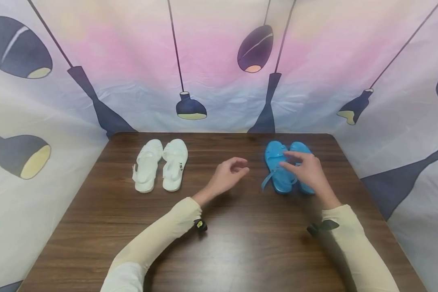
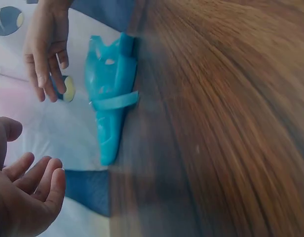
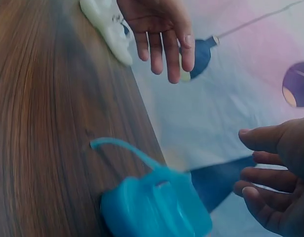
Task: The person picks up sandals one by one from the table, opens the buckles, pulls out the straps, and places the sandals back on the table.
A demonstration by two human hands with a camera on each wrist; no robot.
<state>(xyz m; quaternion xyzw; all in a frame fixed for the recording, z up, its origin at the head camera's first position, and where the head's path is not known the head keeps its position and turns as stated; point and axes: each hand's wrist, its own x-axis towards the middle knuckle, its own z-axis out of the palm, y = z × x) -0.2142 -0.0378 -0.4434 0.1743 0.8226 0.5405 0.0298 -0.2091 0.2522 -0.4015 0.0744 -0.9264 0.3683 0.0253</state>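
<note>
A pair of blue sandals lies at the right of the table; the left one of the pair, a blue sandal (image 1: 275,153), has its strap (image 1: 267,181) loose and sticking out to the left. My right hand (image 1: 308,170) hovers above the pair with fingers loosely bent, holding nothing, and partly hides the other blue sandal (image 1: 300,147). Over the middle of the table hangs my left hand (image 1: 226,175), relaxed and holding nothing, left of the blue pair. Both hands appear raised off the table in the left wrist view, apart from the blue sandal (image 2: 110,74).
Two white sandals, a left one (image 1: 146,168) and a right one (image 1: 174,164), stand side by side at the table's far left. The brown wooden table (image 1: 219,227) meets a hanging cloth (image 1: 219,52) printed with lamps behind and beside it.
</note>
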